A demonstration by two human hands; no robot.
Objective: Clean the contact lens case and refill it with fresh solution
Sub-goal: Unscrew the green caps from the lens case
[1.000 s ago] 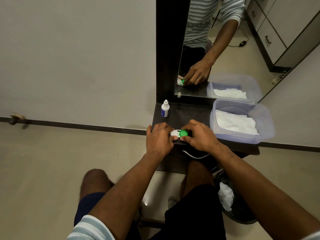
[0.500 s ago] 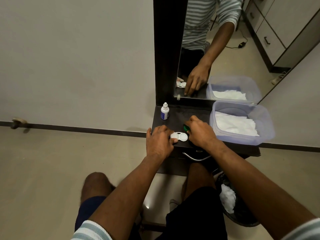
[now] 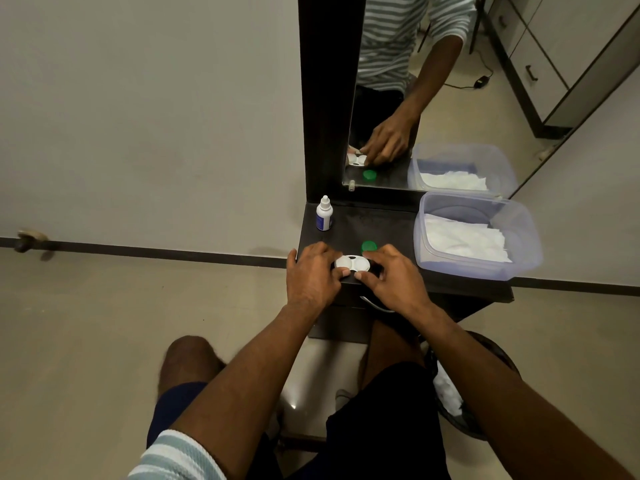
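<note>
White plastic, the lens case (image 3: 352,263) is sitting at the near edge of the dark counter (image 3: 377,226). The left hand (image 3: 313,275) is pinching its left end, while the right hand (image 3: 393,277) is curling fingers (image 3: 367,279) round its right well. Just beyond, the green cap (image 3: 369,246) is lying off. Opening looks under way; the white cap probably needs unscrewing next. Farther left, the solution bottle (image 3: 324,214) is standing untouched; far right, a tub (image 3: 519,237) is holding tissues.
</note>
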